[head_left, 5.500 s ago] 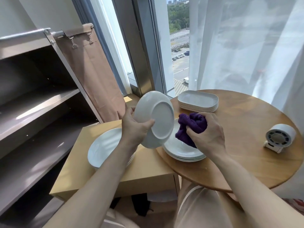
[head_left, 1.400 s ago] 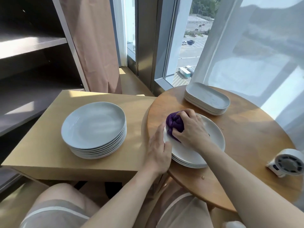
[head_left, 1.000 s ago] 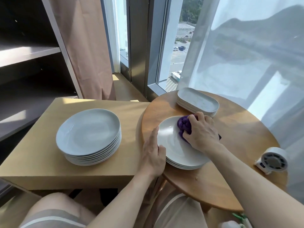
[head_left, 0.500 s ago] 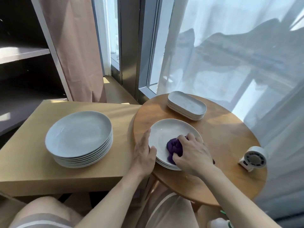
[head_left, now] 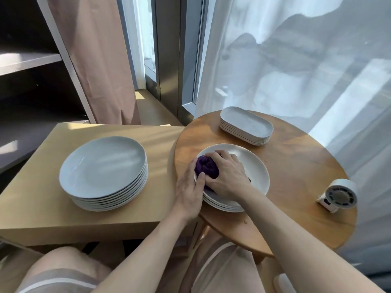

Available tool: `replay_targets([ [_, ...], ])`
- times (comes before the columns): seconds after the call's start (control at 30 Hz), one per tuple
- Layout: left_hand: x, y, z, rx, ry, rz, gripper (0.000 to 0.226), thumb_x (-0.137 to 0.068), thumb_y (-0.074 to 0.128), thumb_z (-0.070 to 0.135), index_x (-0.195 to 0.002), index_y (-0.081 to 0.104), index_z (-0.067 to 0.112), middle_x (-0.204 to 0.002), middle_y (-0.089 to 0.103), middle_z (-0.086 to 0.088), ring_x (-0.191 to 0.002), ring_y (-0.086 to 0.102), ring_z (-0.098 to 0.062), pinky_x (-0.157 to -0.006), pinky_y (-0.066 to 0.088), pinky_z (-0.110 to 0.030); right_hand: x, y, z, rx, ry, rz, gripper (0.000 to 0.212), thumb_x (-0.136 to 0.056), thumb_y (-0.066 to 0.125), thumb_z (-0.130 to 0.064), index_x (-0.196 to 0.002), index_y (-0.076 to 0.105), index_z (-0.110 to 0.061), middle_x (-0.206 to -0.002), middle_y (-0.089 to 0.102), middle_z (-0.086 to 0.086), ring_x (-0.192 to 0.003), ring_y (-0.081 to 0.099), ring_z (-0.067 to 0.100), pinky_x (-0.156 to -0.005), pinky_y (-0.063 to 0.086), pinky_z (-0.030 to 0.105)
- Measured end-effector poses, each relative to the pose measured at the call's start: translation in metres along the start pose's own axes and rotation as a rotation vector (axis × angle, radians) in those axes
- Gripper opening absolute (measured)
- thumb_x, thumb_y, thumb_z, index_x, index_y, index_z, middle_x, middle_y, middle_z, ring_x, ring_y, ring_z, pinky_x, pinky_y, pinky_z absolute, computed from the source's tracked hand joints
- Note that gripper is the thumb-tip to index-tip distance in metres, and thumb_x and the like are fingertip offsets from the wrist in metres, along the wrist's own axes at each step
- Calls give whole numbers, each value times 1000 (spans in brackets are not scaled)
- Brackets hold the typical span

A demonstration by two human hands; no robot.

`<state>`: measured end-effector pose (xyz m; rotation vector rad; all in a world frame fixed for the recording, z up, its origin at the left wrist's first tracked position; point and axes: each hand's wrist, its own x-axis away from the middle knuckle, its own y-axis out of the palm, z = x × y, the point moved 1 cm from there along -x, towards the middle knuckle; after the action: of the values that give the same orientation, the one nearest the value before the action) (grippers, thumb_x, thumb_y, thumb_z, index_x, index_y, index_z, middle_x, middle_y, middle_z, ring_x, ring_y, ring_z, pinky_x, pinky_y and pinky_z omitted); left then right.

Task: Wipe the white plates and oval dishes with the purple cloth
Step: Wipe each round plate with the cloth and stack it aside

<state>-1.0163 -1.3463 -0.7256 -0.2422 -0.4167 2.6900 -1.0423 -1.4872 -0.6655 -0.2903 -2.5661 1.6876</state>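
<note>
Head view: two plate stacks (head_left: 103, 166) (head_left: 255, 169), one dish stack (head_left: 246, 125), one cloth (head_left: 206, 168).

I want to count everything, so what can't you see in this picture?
- Head view: most of the purple cloth is under the right hand.
- The middle of the top plate is covered by cloth and hand.
- The left hand hides the near edge of that stack, so no sure count.
- The white gadget at the right is too small to name.

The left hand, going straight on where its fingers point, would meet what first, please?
Likely nothing near: the left hand points along bare round table, passing left of the oval dishes.
</note>
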Motion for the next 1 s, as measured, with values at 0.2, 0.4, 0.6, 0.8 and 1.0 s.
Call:
replay_targets([
  [0.2,0,0,-1,-4,19,28,60,-100,42,42,-158,31,31,-158,40,11,-146,35,-5,-122,29,-41,-27,8,5,109,54,158,58,-80,60,-56,-133,51,-34,-144,45,-8,-137,34,25,-114,29,47],
  [0.4,1,3,5,-22,-33,69,65,-92,39,26,-156,34,27,-156,42,7,-143,38,-9,-119,33,-42,-38,-2,24,297,95,177,60,-85,55,-62,-136,50,-32,-148,43,-2,-139,34,26,-116,23,55],
  [0.6,3,4,13,-63,-77,72,64,-90,33,31,-154,33,34,-150,47,4,-134,44,-19,-113,38,-47,-27,-26,48,396,137,124,61,-86,55,-65,-136,46,-32,-146,41,0,-138,33,26,-116,20,56],
  [0.8,3,5,18,-111,-85,75,65,-90,32,33,-154,28,40,-149,48,4,-132,45,-20,-112,40,-46,-10,-45,52,424,136,31,57,-86,56,-63,-133,48,-31,-136,47,4,-130,42,31,-115,24,55],
  [1.0,4,6,14,-107,-101,79,64,-91,29,37,-155,25,40,-151,45,3,-134,43,-21,-114,39,-47,9,-65,51,477,135,-122,53,-82,53,-65,-124,55,-34,-124,51,-1,-120,45,29,-112,25,53],
])
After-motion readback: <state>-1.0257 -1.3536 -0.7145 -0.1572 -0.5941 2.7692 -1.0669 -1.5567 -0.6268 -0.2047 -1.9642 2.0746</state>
